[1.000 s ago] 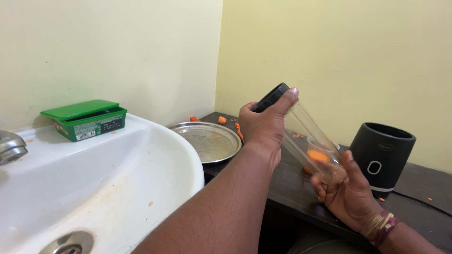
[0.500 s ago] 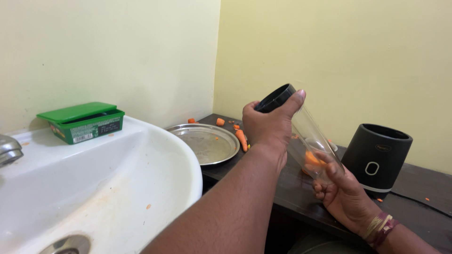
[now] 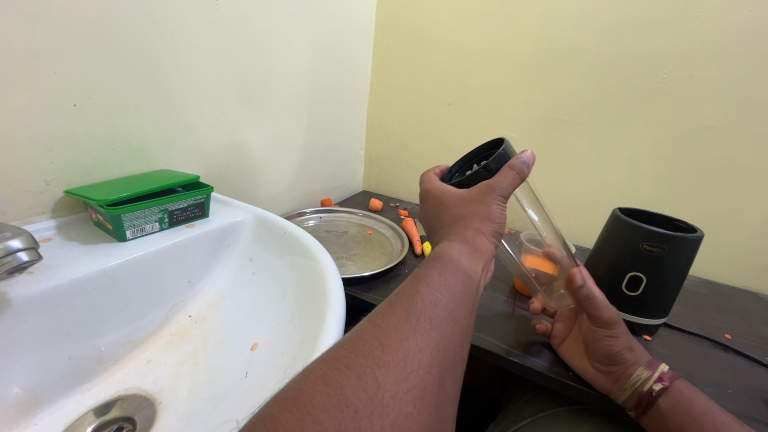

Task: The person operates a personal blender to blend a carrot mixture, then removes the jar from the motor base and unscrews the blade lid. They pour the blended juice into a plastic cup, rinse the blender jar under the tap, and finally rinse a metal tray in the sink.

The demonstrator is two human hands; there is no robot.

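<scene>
Our left hand clamped on the ribbed black cap of a clear cylindrical jar, right hand cupping its base, orange pulp inside, round steel plate near the dark surface's left edge.

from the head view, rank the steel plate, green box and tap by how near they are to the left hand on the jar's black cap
From the left hand:
1. steel plate, just to its left on the dark counter
2. green box, on the sink's back rim
3. tap, at the far left edge
</scene>
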